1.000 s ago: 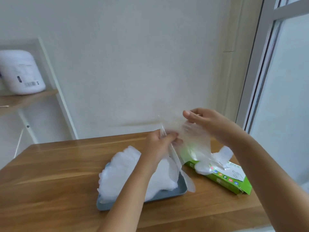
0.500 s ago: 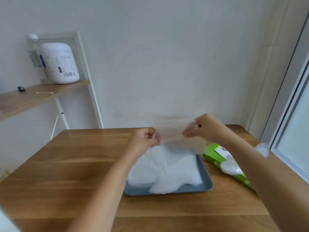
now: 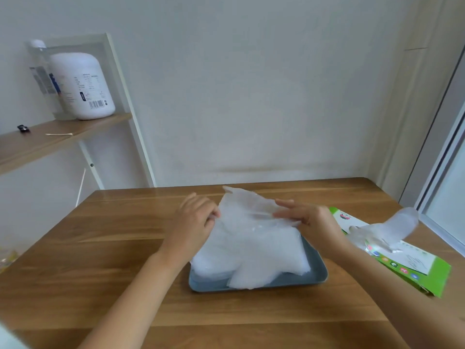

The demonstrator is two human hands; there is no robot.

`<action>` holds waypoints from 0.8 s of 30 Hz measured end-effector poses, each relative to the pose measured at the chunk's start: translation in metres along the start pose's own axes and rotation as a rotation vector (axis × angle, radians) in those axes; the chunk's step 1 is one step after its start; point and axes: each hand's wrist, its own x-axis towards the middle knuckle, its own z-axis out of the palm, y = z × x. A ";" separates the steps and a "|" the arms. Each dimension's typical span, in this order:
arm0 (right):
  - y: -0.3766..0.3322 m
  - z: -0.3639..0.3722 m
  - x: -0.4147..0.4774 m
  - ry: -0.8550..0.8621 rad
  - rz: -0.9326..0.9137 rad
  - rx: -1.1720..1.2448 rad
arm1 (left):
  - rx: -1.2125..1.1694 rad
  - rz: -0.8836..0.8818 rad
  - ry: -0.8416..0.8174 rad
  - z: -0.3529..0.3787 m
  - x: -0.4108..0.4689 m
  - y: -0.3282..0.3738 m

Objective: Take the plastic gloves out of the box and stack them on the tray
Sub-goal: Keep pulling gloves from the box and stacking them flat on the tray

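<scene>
One glove (image 3: 251, 210): left hand (image 3: 196, 220) pinches it, right hand (image 3: 312, 220) flat (box (image 3: 412, 270) beside tray (image 3: 319, 275)).

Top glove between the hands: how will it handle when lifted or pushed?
Probably floppy: the top glove creases and sags between the left hand and right hand. Likely very light, being thin and see-through. Pushed, it may just crumple or slide over the stack.

gloves (image 3: 251, 248) heaped on grey tray (image 3: 320, 276) | green box (image 3: 427, 275) beside (one glove (image 3: 392, 226) protruding)
</scene>
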 end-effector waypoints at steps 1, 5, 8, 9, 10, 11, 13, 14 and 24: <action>0.007 0.004 -0.005 -0.033 0.006 -0.022 | 0.019 -0.002 -0.023 0.007 -0.007 -0.003; 0.024 0.017 -0.020 -0.244 0.070 -0.077 | 0.068 -0.033 -0.128 0.029 -0.030 -0.010; 0.034 0.021 -0.027 -0.298 0.127 -0.067 | 0.124 -0.127 -0.225 0.033 -0.038 -0.017; 0.037 0.021 -0.029 -0.303 0.134 -0.064 | 0.152 -0.199 -0.244 0.031 -0.039 -0.020; 0.038 0.021 -0.030 -0.314 0.137 -0.065 | 0.168 -0.270 -0.247 0.027 -0.039 -0.021; 0.040 0.021 -0.031 -0.324 0.136 -0.066 | 0.165 -0.332 -0.221 0.022 -0.037 -0.021; 0.040 0.021 -0.031 -0.332 0.135 -0.079 | 0.094 -0.376 -0.115 0.013 -0.031 -0.012; 0.040 0.021 -0.032 -0.337 0.136 -0.091 | 0.025 -0.376 -0.076 0.010 -0.027 -0.003; 0.027 0.015 -0.039 -0.469 0.155 -0.196 | -0.160 -0.130 -0.742 0.070 -0.009 0.068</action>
